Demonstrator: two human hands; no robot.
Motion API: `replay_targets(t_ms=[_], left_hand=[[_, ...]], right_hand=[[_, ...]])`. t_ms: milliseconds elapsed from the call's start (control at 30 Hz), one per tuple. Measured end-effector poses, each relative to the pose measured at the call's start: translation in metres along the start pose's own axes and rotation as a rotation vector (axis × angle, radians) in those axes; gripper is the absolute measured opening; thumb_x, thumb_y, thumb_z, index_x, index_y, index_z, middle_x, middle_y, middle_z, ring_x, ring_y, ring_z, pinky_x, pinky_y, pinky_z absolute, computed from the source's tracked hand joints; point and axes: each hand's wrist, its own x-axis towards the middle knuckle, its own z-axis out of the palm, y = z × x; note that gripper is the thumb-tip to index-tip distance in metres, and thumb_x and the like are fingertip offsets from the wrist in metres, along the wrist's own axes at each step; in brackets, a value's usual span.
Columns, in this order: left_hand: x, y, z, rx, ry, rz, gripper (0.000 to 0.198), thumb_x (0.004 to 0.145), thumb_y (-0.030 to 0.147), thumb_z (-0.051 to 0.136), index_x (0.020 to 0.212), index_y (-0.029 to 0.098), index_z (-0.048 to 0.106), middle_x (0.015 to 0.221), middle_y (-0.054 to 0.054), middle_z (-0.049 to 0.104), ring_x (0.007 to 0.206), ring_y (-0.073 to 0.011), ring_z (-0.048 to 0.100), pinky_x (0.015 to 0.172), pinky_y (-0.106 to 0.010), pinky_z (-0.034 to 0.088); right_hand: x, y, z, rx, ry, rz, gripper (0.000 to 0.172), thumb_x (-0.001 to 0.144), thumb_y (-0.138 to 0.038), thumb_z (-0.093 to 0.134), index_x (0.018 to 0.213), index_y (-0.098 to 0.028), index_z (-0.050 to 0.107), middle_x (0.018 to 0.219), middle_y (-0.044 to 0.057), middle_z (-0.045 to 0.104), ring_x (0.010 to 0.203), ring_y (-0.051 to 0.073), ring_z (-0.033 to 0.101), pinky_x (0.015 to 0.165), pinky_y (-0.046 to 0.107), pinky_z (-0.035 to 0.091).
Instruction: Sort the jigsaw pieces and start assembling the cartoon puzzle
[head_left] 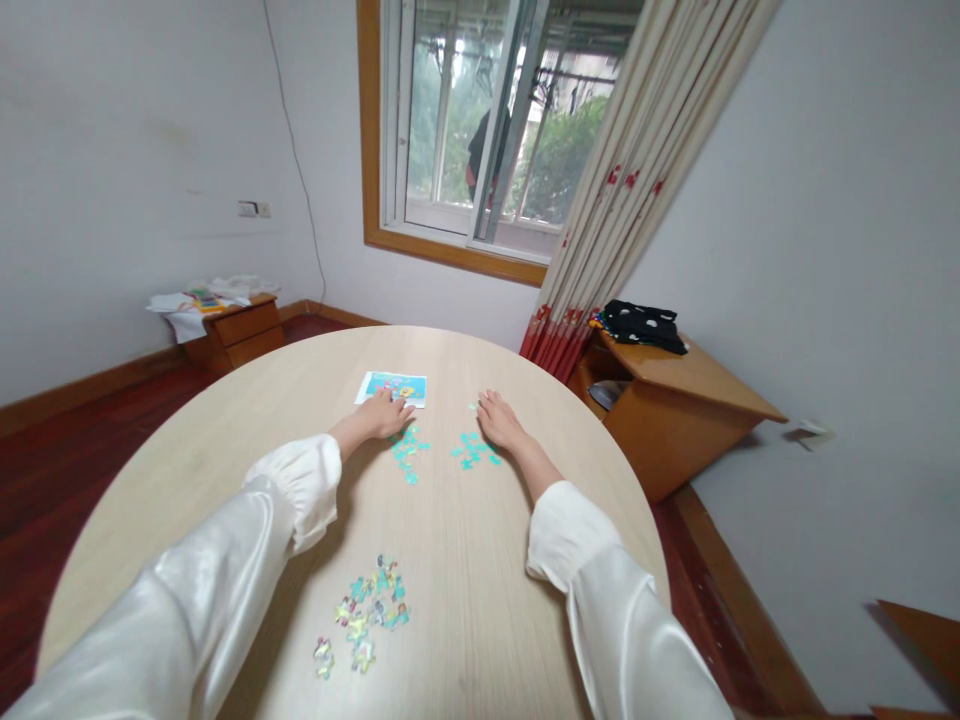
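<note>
Table: a round, pale wooden table (225,450) fills the middle of the view; its far edge curves just beyond the hands.
Left hand: the left hand (384,415) lies flat, palm down, with its fingers spread onto the near edge of a picture card (391,386), gripping nothing.
Right hand: the right hand (499,420) lies flat on the wood with straight fingers, holding nothing.
Puzzle pieces: two small groups of teal pieces (409,450) lie between the wrists. One is just beside the left hand and the other just beside the right.
Near pile: a loose pile of mixed pieces (367,612) lies between the sleeves, close to the person.
Room: white walls, a wood-framed window (495,130) and a pale curtain (622,200) hanging slantwise.
Right side: a low cabinet (675,410) with a black cloth (643,325) on it stands near the table's edge.
Left side: a small cupboard (236,330) with papers on top stands against the wall, well apart from the table.
Open room: dark red floor (52,470) lies bare to the left, and only a narrow strip of it shows on the right.
</note>
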Motion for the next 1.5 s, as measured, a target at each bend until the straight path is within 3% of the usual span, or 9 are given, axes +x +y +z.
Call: replay_targets(t_ms=[233, 400, 500, 633, 800, 933, 1067, 1200, 1500], left_hand=[[-0.043, -0.025, -0.046, -0.023, 0.139, -0.147, 0.06, 0.096, 0.044, 0.014, 0.133, 0.01, 0.047, 0.132, -0.019, 0.051, 0.124, -0.0305, 0.045, 0.105, -0.046, 0.033], [-0.129, -0.047, -0.069, -0.079, 0.414, -0.174, 0.062, 0.094, 0.052, 0.012, 0.119, 0.015, 0.055, 0.122, -0.015, 0.054, 0.118, -0.028, 0.047, 0.106, -0.048, 0.034], [-0.186, -0.045, -0.066, -0.096, 0.442, -0.239, 0.058, 0.093, 0.056, 0.016, 0.115, 0.02, 0.055, 0.125, -0.012, 0.053, 0.121, -0.0281, 0.046, 0.107, -0.049, 0.035], [-0.251, -0.019, -0.045, -0.12, 0.418, -0.268, 0.051, 0.095, 0.052, 0.021, 0.118, 0.021, 0.053, 0.127, -0.013, 0.053, 0.121, -0.0287, 0.048, 0.107, -0.051, 0.036], [-0.298, 0.054, 0.001, -0.144, 0.28, -0.123, 0.044, 0.097, 0.038, 0.028, 0.137, 0.026, 0.043, 0.143, -0.01, 0.046, 0.128, -0.0281, 0.045, 0.106, -0.048, 0.04], [-0.295, 0.106, 0.021, -0.13, 0.168, 0.052, 0.065, 0.094, 0.048, 0.04, 0.151, 0.025, 0.019, 0.156, -0.012, 0.024, 0.14, -0.0328, 0.028, 0.111, -0.052, 0.032], [-0.261, 0.126, 0.016, -0.149, 0.028, 0.131, 0.063, 0.092, 0.06, 0.037, 0.147, 0.032, 0.028, 0.157, -0.013, 0.019, 0.143, -0.0384, 0.017, 0.11, -0.064, 0.02], [-0.229, 0.134, 0.01, -0.164, -0.095, 0.204, 0.059, 0.095, 0.056, 0.033, 0.146, 0.027, 0.033, 0.156, -0.016, 0.021, 0.143, -0.0354, 0.019, 0.112, -0.06, 0.017], [-0.205, 0.145, 0.008, -0.128, 0.043, 0.225, 0.05, 0.096, 0.042, 0.036, 0.141, 0.021, 0.04, 0.152, -0.016, 0.031, 0.14, -0.0324, 0.028, 0.114, -0.052, 0.02]], right_hand=[[0.044, 0.0, 0.007, -0.018, -0.023, 0.004, 0.053, 0.098, -0.027, 0.021, 0.143, -0.003, 0.035, 0.152, 0.021, 0.03, 0.142, 0.024, 0.026, 0.114, 0.043, 0.025], [0.057, -0.001, 0.02, -0.03, -0.041, -0.04, 0.051, 0.098, -0.03, 0.023, 0.14, -0.005, 0.04, 0.147, 0.022, 0.038, 0.138, 0.025, 0.035, 0.11, 0.045, 0.03], [0.055, 0.002, 0.028, -0.034, -0.05, -0.08, 0.049, 0.098, -0.026, 0.028, 0.138, -0.005, 0.043, 0.146, 0.022, 0.04, 0.137, 0.025, 0.037, 0.111, 0.044, 0.03], [0.053, 0.007, 0.025, -0.017, -0.039, -0.099, 0.048, 0.099, -0.027, 0.027, 0.135, -0.004, 0.047, 0.144, 0.02, 0.044, 0.134, 0.023, 0.042, 0.112, 0.038, 0.03], [0.043, 0.004, 0.006, 0.026, 0.009, -0.081, 0.055, 0.1, -0.031, 0.015, 0.139, -0.005, 0.044, 0.141, 0.02, 0.047, 0.133, 0.024, 0.044, 0.11, 0.041, 0.032], [0.008, -0.003, -0.009, 0.055, 0.048, -0.14, 0.056, 0.099, -0.03, 0.014, 0.144, -0.006, 0.035, 0.151, 0.013, 0.034, 0.142, 0.019, 0.028, 0.115, 0.038, 0.025], [-0.048, -0.005, -0.018, 0.203, 0.117, -0.308, 0.055, 0.098, -0.036, 0.019, 0.144, -0.012, 0.039, 0.149, 0.01, 0.039, 0.141, 0.02, 0.03, 0.117, 0.045, 0.024], [-0.104, -0.006, -0.018, 0.282, 0.152, -0.413, 0.053, 0.098, -0.041, 0.025, 0.142, -0.016, 0.043, 0.144, 0.011, 0.045, 0.138, 0.022, 0.035, 0.116, 0.05, 0.027], [-0.169, -0.037, 0.0, 0.263, 0.163, -0.553, 0.048, 0.099, -0.03, 0.026, 0.143, -0.015, 0.04, 0.144, 0.014, 0.045, 0.139, 0.023, 0.035, 0.112, 0.052, 0.033]])
